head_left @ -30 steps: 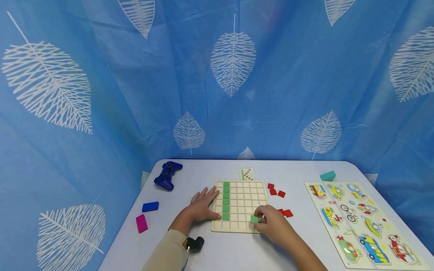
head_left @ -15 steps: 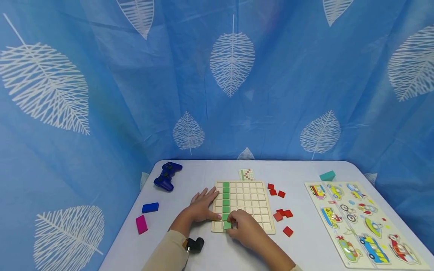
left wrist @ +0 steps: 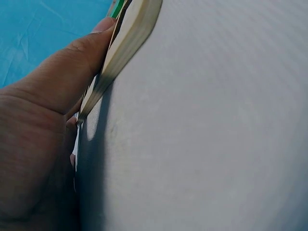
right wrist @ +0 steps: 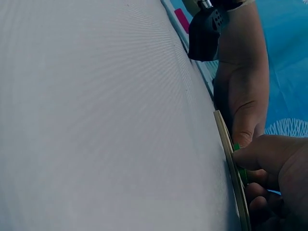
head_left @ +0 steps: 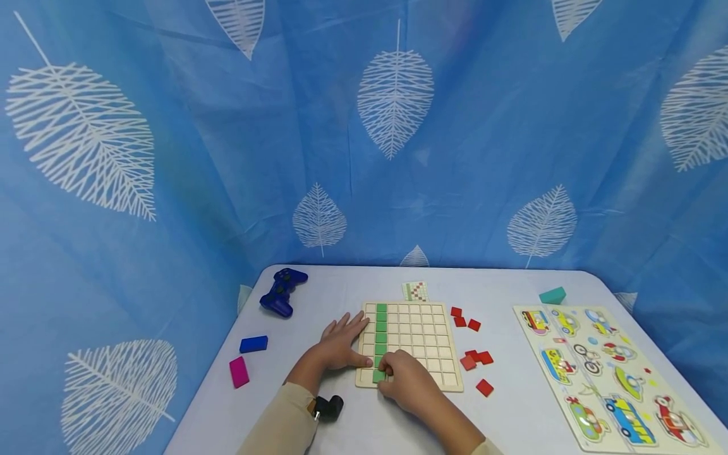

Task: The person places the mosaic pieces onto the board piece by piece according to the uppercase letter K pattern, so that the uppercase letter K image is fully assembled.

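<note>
The left hand (head_left: 341,347) is lying spread wide along the left edge of the wooden board (head_left: 425,339), its thumb reaching over the rim beside the green column (head_left: 381,327); it is probably steadying the board against sliding on the table (head_left: 341,284). The right hand (head_left: 411,381) is pinching a green tile (head_left: 378,376) narrowly between thumb and fingertips at the near end of that column, a grip that seems suited to guiding a small flat piece without disturbing its neighbours. A patterned card (head_left: 415,291) is lying just past the board's far edge, presumably so that neither hand is covering it. Loose red tiles (head_left: 474,325) are lying off the board's right edge, apparently within easy reach of the right hand.

The green tile is sitting at the row along the board's near edge, second column from its left edge: touching the right hand's fingertips, and just to the right and near side of the left hand's thumb. Whether it is lying fully flat, the fingers are hiding.
</note>
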{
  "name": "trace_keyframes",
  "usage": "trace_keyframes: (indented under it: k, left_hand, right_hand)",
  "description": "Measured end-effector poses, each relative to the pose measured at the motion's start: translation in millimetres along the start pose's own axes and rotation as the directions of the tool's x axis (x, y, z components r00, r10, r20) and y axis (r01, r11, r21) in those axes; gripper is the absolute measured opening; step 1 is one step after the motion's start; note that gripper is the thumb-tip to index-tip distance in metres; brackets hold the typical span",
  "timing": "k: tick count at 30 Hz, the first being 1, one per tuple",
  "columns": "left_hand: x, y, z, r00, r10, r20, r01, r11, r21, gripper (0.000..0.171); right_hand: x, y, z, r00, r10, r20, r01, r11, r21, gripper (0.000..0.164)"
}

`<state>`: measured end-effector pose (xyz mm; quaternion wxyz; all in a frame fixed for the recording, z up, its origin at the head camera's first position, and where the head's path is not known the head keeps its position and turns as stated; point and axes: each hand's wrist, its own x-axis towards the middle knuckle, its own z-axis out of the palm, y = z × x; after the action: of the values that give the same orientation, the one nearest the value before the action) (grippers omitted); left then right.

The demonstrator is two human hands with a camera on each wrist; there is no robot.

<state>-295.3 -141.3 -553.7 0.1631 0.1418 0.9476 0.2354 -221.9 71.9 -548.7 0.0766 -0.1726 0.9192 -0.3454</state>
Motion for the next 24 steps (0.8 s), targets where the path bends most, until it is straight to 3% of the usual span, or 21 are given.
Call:
trace_keyframes:
  k: [24]
  left_hand:
    - [3.2, -1.5, 0.6, 1.000, 0.010, 0.001, -0.010, 1.000, 0.009, 0.106]
  right_hand:
    - [-0.5, 1.4, -2.6, 1.000, -0.003, -0.009, 0.003, 1.000, 0.014, 0.014]
